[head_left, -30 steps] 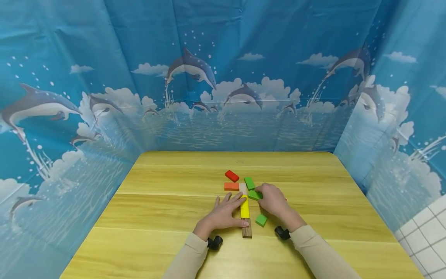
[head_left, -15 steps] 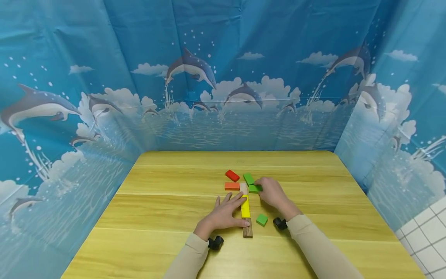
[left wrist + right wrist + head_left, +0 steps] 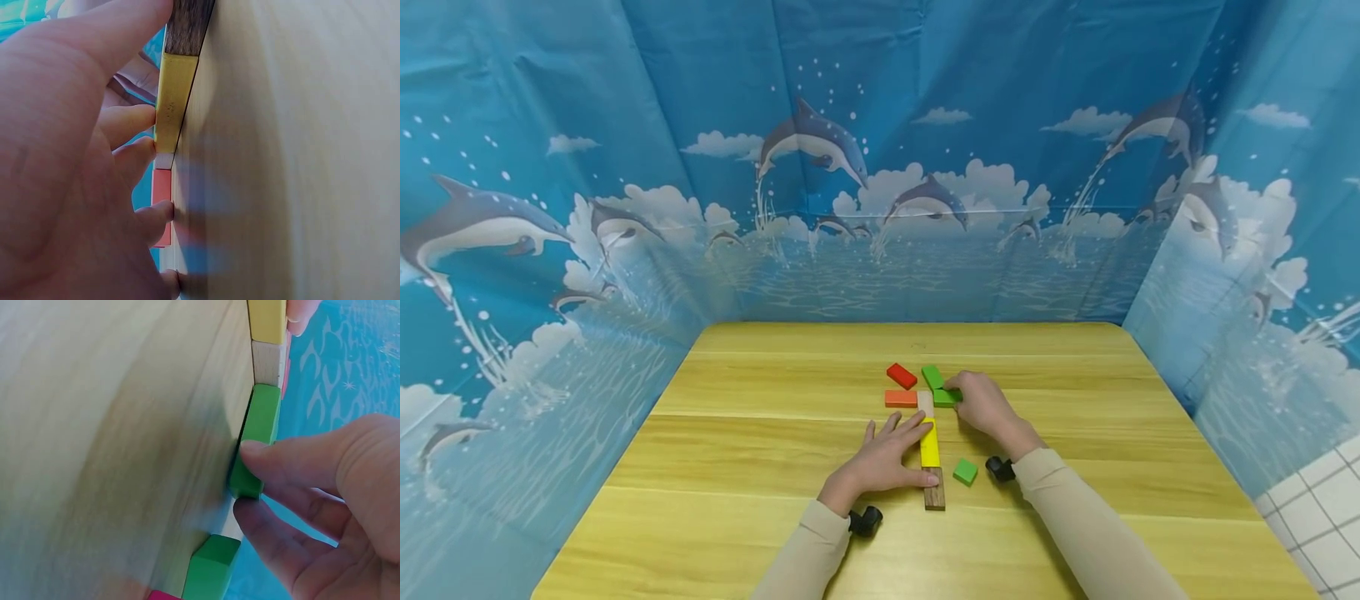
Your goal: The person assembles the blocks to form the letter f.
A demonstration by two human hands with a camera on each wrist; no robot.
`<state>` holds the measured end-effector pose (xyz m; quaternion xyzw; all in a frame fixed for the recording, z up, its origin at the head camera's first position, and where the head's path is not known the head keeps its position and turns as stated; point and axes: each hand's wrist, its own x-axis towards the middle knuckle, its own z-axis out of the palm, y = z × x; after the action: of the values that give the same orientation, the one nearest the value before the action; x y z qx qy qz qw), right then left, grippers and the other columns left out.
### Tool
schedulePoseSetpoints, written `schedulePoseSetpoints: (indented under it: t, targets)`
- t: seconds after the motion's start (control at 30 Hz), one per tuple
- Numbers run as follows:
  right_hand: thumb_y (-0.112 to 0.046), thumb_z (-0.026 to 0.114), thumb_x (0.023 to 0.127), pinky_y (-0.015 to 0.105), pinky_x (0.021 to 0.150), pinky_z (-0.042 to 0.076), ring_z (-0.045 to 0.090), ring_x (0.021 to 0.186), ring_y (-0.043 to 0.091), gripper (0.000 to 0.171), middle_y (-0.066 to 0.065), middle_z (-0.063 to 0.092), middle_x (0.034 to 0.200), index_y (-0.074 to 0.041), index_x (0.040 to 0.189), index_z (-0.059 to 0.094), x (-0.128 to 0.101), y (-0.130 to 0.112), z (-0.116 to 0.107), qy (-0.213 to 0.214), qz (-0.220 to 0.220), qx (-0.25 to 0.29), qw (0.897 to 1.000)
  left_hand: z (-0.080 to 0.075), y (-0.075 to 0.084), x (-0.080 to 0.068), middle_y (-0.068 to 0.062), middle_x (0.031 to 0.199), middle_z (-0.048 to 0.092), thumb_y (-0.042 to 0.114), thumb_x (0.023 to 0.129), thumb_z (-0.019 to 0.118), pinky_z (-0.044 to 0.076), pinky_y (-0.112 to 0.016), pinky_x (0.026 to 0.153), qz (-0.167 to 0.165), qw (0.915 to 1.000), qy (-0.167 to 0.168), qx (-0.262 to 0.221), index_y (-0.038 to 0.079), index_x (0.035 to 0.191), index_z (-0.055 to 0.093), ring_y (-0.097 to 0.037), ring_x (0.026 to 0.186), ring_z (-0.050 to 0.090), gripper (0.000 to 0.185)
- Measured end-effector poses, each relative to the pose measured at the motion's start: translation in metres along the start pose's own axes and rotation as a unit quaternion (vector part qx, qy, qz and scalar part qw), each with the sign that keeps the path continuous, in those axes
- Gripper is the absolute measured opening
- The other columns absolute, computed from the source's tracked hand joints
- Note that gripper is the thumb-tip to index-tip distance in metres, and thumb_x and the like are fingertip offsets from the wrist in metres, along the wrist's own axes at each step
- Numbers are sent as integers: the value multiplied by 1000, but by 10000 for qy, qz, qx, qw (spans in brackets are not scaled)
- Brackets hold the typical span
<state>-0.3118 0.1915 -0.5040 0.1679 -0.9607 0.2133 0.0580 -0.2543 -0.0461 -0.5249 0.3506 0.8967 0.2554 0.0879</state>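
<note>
In the frame's lower centre, the right hand point(image 3: 987, 404) pinches 1 green rectangular block point(image 3: 943, 400), long axis left-right, left end touching the pale wooden block point(image 3: 926, 403); the left hand point(image 3: 882, 462), farther away, rests spread fingers on the yellow block point(image 3: 929, 451).

Your left hand point(image 3: 75, 169) fills the left side, its fingers point(image 3: 128, 125) spread. Your thumb reaches up to the dark brown block point(image 3: 189, 26), and two fingertips meet the edge of the yellow block point(image 3: 175, 103) just below it. A pale block point(image 3: 164, 160) and an orange-red block point(image 3: 161, 187) continue the row, one fingertip overlapping the latter. The wooden desk point(image 3: 300, 156) takes up the right; a blue backdrop point(image 3: 19, 15) shows behind your hand.
</note>
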Motion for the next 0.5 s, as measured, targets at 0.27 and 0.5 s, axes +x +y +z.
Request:
schedulePoseSetpoints:
  t: [0.27, 0.5]
  targets:
    - [7, 73, 85, 51, 92, 53, 63, 113, 36, 38, 15, 69, 119, -1, 122, 72, 3, 2, 3, -18, -44, 2, 10000, 0, -2, 0, 3, 168, 17, 66, 88, 65, 2, -71, 113, -36, 10000, -10, 56, 23, 160, 32, -38, 152, 10, 90]
    - [9, 72, 84, 51, 92, 53, 63, 113, 36, 38, 15, 69, 119, -2, 121, 73, 4, 4, 5, 7, -73, 1, 10000, 1, -3, 1, 5, 168, 15, 67, 88, 64, 2, -72, 113, 0, 10000, 11, 55, 22, 160, 31, -39, 152, 10, 91]
